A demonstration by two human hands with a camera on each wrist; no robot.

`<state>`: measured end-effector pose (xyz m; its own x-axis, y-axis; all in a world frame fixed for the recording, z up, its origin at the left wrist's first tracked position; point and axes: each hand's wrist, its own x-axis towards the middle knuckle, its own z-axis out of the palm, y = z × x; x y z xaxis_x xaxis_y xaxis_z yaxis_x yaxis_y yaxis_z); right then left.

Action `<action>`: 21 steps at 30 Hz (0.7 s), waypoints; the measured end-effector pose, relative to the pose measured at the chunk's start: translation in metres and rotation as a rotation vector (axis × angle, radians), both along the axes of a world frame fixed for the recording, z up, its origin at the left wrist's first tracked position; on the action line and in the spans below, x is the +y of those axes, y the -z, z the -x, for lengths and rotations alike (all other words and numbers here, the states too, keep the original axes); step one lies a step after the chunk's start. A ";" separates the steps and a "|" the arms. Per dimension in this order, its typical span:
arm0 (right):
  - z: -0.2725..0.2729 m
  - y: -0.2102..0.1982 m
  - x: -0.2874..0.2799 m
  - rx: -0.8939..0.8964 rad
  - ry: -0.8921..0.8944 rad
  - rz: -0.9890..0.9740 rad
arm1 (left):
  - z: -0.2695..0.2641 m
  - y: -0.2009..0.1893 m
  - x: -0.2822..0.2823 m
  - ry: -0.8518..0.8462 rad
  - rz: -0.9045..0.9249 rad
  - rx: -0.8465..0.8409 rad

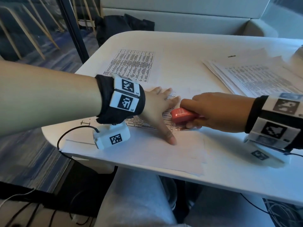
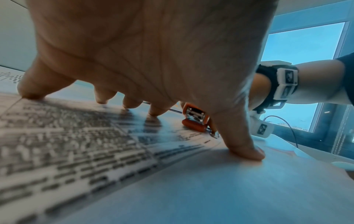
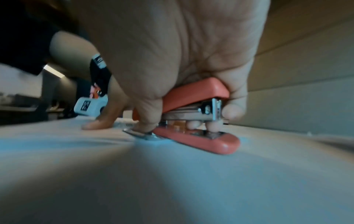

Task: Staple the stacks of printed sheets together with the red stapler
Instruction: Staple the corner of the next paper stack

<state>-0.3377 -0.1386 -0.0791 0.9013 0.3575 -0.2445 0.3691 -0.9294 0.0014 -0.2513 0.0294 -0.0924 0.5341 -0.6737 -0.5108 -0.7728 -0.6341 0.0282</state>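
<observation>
My left hand [image 1: 162, 110] lies flat with fingers spread on a printed sheet [image 1: 141, 123] near the table's front edge; its fingertips [image 2: 32, 92] and thumb press down on the sheet [image 2: 76, 136]. My right hand [image 1: 206, 110] grips the red stapler [image 1: 182, 115], whose nose points left at my left index finger. The stapler [image 3: 199, 116] has its base down on the surface and its mouth slightly apart. From the left wrist the stapler [image 2: 195, 119] shows nose-on beside the thumb. Whether paper sits in its mouth I cannot tell.
A metal paper clip [image 1: 184, 128] lies just in front of the stapler. A fanned stack of printed sheets [image 1: 255, 77] sits at the right of the white table [image 1: 196, 45]. Another printed sheet [image 1: 131, 64] lies farther back. Blank paper [image 1: 147, 154] covers the front edge.
</observation>
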 end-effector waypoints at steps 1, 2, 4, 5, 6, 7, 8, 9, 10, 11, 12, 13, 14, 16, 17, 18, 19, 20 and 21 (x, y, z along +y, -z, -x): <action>-0.002 0.001 0.001 -0.043 -0.038 0.002 | 0.000 0.000 0.000 -0.004 0.002 0.004; -0.003 0.000 0.001 -0.067 -0.061 0.015 | 0.000 0.000 0.000 -0.007 0.003 0.006; -0.006 0.000 0.003 -0.038 -0.050 0.011 | 0.000 -0.001 -0.001 -0.007 0.000 0.006; -0.006 0.000 0.003 -0.006 -0.032 -0.005 | 0.000 -0.001 -0.001 -0.004 -0.003 0.002; -0.006 0.000 0.003 0.024 -0.019 -0.002 | 0.000 -0.001 -0.001 -0.002 -0.005 -0.001; -0.006 0.001 0.002 0.026 -0.041 0.018 | 0.000 -0.001 -0.001 -0.001 -0.007 -0.003; -0.005 0.002 0.001 0.015 -0.062 0.029 | 0.001 -0.001 -0.001 -0.002 -0.008 -0.003; -0.005 0.003 0.000 -0.016 -0.069 0.025 | 0.000 -0.001 -0.001 -0.002 -0.008 -0.003; -0.005 0.003 0.000 -0.068 -0.072 0.050 | 0.000 -0.001 -0.001 -0.002 -0.006 -0.003; -0.006 0.004 0.000 -0.118 -0.094 0.108 | 0.001 -0.001 -0.001 -0.003 -0.006 -0.001; -0.007 0.005 0.001 -0.148 -0.131 0.171 | 0.001 -0.001 -0.001 -0.005 -0.006 0.001; -0.009 0.005 0.001 -0.163 -0.149 0.192 | 0.001 -0.001 -0.001 -0.006 -0.005 0.001; -0.011 0.006 0.002 -0.154 -0.135 0.191 | 0.001 -0.001 -0.001 -0.009 -0.005 0.000; -0.013 0.007 0.001 -0.082 -0.061 0.131 | 0.002 -0.001 0.000 -0.011 0.002 -0.004; -0.013 0.008 0.001 -0.041 -0.031 0.102 | 0.001 -0.001 0.000 -0.010 0.005 -0.004; -0.013 0.008 0.000 -0.012 -0.016 0.079 | 0.001 -0.001 -0.001 -0.009 0.004 -0.003; -0.012 0.009 0.000 0.003 -0.005 0.059 | 0.000 -0.001 -0.001 -0.007 -0.001 -0.003; -0.011 0.009 0.000 0.009 -0.001 0.042 | 0.000 -0.001 -0.001 -0.005 -0.008 -0.004; -0.010 0.010 0.001 0.000 -0.011 0.026 | -0.001 -0.002 -0.002 -0.005 -0.015 -0.007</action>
<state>-0.3275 -0.1380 -0.0887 0.8975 0.3605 -0.2540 0.3789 -0.9251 0.0259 -0.2505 0.0276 -0.0908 0.5407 -0.6632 -0.5175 -0.7699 -0.6380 0.0132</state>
